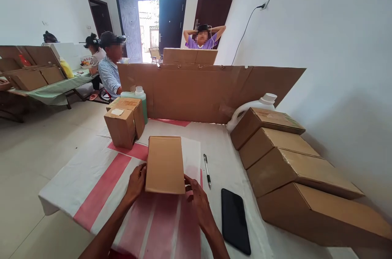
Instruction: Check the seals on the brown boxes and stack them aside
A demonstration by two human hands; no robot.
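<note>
Between my two hands is a small brown cardboard box (pixel 165 164), its flat top face turned towards me. My left hand (pixel 136 181) grips its left side near the lower corner, with the fingers partly hidden by the box. On the opposite side, my right hand (pixel 196 195) holds the lower right edge, thumb and fingers against the cardboard. A pen (pixel 207 171) lies to the right of the box on the cloth. Closer to me, a black phone (pixel 235 221) rests flat beside my right forearm.
Several cardboard boxes (pixel 275 173) line the right side, with a white jug (pixel 260 102) behind them. Two small boxes (pixel 120 128) and a green bottle (pixel 141 102) stand at the left. A cardboard panel (pixel 190 94) closes the back. People sit beyond at other tables.
</note>
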